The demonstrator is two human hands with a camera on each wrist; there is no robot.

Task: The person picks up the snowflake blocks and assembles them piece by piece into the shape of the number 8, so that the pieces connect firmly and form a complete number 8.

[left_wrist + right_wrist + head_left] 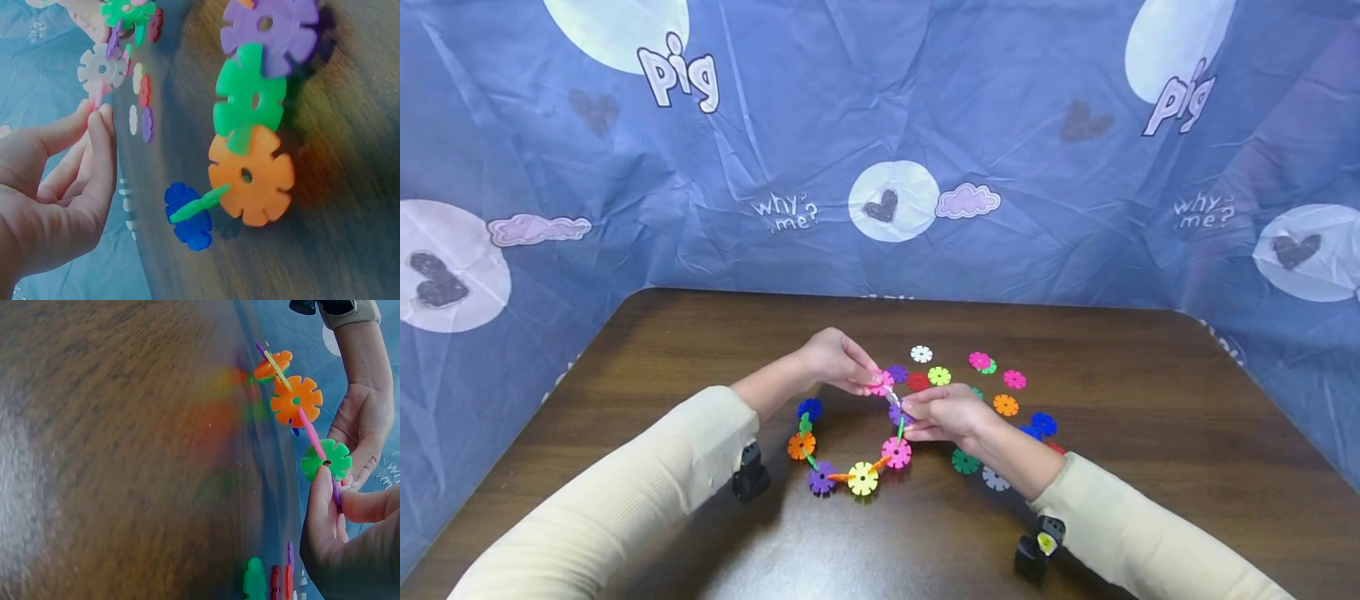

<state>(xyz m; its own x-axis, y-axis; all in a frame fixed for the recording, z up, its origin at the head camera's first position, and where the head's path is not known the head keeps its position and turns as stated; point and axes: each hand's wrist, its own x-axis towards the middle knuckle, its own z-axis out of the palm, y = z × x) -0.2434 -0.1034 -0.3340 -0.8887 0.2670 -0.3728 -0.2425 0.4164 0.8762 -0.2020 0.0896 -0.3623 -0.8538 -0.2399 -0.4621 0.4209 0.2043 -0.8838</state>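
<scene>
A chain of slotted plastic flower discs curves over the table in an open ring. My left hand (pixel 842 362) pinches a pink disc (pixel 881 382) at one end of it, seen edge-on in the left wrist view. A clear whitish disc (pixel 102 70) stands slotted between that pink disc and a purple disc (pixel 898 414). My right hand (pixel 951 412) pinches the purple disc, with a green disc (pixel 337 457) joined below it. Further round come another pink disc (pixel 896 453), a yellow disc (pixel 862 479) and an orange disc (pixel 262 181). A blue disc (pixel 187 215) forms the other end.
Loose discs lie flat behind and right of the hands, among them a white disc (pixel 921 354), a red disc (pixel 917 382), an orange disc (pixel 1006 405) and a dark green disc (pixel 966 462). A printed blue cloth (pixel 820 125) hangs behind the brown table (pixel 737 321).
</scene>
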